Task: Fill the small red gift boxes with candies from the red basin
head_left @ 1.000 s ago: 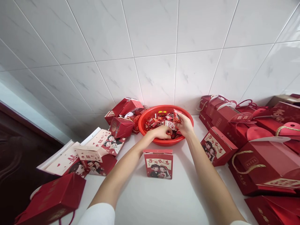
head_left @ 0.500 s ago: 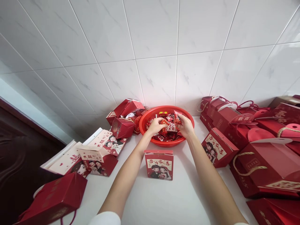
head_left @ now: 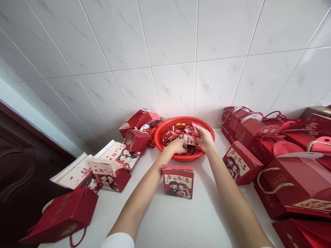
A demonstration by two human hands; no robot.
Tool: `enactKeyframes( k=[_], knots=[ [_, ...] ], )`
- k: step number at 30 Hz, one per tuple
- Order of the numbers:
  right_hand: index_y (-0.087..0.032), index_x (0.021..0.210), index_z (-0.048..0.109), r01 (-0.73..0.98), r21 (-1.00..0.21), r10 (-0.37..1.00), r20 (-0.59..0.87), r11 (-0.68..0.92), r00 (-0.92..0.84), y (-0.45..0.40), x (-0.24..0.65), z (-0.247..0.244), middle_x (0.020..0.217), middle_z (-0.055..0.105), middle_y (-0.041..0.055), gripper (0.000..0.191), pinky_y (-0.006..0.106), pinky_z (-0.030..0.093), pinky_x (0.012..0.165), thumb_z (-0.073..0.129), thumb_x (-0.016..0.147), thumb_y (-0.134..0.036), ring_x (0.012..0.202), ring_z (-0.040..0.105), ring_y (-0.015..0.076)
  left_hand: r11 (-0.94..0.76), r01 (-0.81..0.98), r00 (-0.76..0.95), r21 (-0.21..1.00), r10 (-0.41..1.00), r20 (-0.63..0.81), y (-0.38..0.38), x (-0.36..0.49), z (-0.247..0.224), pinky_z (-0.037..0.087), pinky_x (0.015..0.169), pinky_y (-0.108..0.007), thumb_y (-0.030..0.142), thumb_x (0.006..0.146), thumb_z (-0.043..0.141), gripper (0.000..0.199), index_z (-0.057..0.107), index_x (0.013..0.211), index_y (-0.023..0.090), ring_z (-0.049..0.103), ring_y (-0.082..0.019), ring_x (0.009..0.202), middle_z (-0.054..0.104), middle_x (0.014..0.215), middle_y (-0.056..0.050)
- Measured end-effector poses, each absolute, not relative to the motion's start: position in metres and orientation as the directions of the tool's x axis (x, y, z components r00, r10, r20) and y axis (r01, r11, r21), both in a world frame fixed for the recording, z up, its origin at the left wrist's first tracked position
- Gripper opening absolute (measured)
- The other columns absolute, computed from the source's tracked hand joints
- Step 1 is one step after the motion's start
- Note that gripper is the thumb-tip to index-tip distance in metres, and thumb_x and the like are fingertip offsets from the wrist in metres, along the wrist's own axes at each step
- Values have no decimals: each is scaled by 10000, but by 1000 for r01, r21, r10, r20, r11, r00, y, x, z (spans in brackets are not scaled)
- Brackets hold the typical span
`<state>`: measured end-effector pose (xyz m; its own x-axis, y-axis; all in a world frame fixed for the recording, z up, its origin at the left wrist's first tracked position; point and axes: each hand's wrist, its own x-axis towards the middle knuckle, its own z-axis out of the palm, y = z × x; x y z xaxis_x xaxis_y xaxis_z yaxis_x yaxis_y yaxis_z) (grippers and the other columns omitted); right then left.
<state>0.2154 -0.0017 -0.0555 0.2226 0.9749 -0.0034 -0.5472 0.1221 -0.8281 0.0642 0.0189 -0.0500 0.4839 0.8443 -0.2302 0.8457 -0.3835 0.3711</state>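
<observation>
A red plastic basket holds many small wrapped candies, mostly in red. My left hand reaches into its front part with curled fingers; the fingertips are down among the candies, so what they pinch is hidden. At the basket's right side my right hand grips wrapped candies, a shiny red packet and a white-and-red one showing at its fingers. Between my forearms a small red gift box with a printed couple stands upright on the white table.
Red gift boxes with rope handles crowd the right side. Another couple-print box leans beside them. On the left are more boxes, some with raised flaps, and a red one lying over. A tiled wall rises behind the basket.
My left hand has moved away from the white-and-red packet, down and slightly right into the candies. My right hand stays almost in place with its candies.
</observation>
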Motion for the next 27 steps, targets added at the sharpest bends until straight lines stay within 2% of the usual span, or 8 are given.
enactKeyframes(
  k=[3, 5, 8, 17, 22, 27],
  knots=[
    [-208, 722, 707, -560, -820, 977, -9, 114, 212, -3, 216, -55, 762, 705, 5, 296, 219, 441, 525, 822, 522, -394, 684, 600, 144, -381, 897, 430, 225, 872, -235, 16, 66, -48, 543, 813, -328, 237, 644, 725, 447, 759, 1090, 237, 709, -308, 1012, 753, 1138, -117],
    [-209, 714, 706, -567, -817, 976, -23, 105, 215, -4, 215, -54, 729, 693, -3, 289, 229, 437, 522, 822, 516, -385, 660, 594, 141, -382, 909, 414, 167, 869, -270, 15, 67, -47, 549, 819, -367, 276, 655, 731, 472, 742, 1122, 211, 706, -350, 1025, 732, 1185, -168],
    [-216, 725, 712, -557, -823, 974, -20, 113, 226, -5, 214, -54, 726, 687, -9, 282, 235, 439, 528, 819, 521, -378, 666, 598, 144, -395, 908, 418, 138, 857, -301, 17, 70, -48, 549, 828, -373, 279, 641, 746, 376, 759, 1005, 188, 711, -362, 997, 754, 1103, -186],
    [-213, 662, 679, -527, -838, 976, 27, 139, 215, 0, 215, -59, 699, 664, -1, 264, 240, 453, 551, 824, 555, -406, 651, 579, 141, -429, 898, 435, 97, 833, -342, 31, 74, -55, 542, 864, -388, 256, 568, 797, 247, 746, 802, 193, 705, -346, 954, 770, 984, -158],
    [-217, 684, 677, -510, -848, 974, 27, 142, 225, 0, 214, -57, 702, 669, -10, 292, 248, 439, 550, 835, 534, -410, 664, 597, 150, -431, 891, 451, 142, 810, -375, 34, 72, -55, 550, 774, -372, 227, 580, 745, 226, 755, 805, 206, 702, -313, 844, 772, 933, -126],
    [-217, 685, 694, -526, -840, 973, 11, 134, 230, -1, 214, -56, 696, 675, -10, 269, 242, 439, 541, 832, 523, -381, 654, 590, 144, -429, 882, 472, 196, 801, -370, 35, 72, -57, 545, 718, -322, 212, 545, 746, 173, 744, 719, 214, 687, -274, 782, 764, 827, -87]
  ],
)
